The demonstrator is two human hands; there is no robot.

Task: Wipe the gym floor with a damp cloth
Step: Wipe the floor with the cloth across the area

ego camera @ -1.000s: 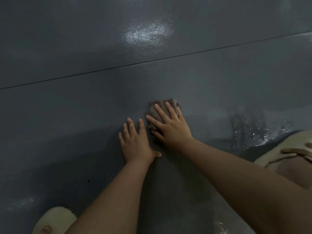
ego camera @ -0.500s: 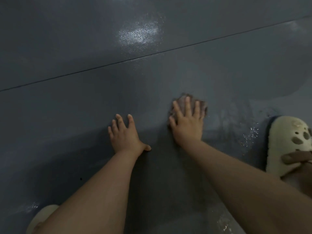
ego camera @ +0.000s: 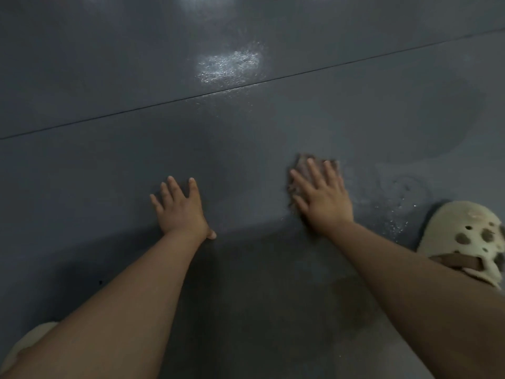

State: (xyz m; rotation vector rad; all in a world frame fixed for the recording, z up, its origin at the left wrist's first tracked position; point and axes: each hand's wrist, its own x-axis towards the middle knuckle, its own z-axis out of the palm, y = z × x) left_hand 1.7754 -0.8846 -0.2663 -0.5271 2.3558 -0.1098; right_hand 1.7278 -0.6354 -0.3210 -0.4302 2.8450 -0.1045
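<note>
While both forearms reach out over the dark grey floor (ego camera: 95, 165), the left hand (ego camera: 181, 210) lies flat on it, fingers straight and spread, holding nothing. Well right of that hand, the right hand (ego camera: 322, 198) presses flat on the brownish cloth (ego camera: 299, 170), fingers extended. Right of the cloth: wet sheen, cream clog (ego camera: 464, 239). Beyond the cloth, a floor seam (ego camera: 136, 110).

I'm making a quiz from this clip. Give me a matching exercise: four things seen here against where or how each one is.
Things:
1. left hand
2. right hand
3. cloth
4. cream clog

States:
A. pinned under a flat palm
B. at the right edge, dotted with holes
C. flat on bare floor
D. pressing down on the cloth

Pairs: 1-C, 2-D, 3-A, 4-B
</note>
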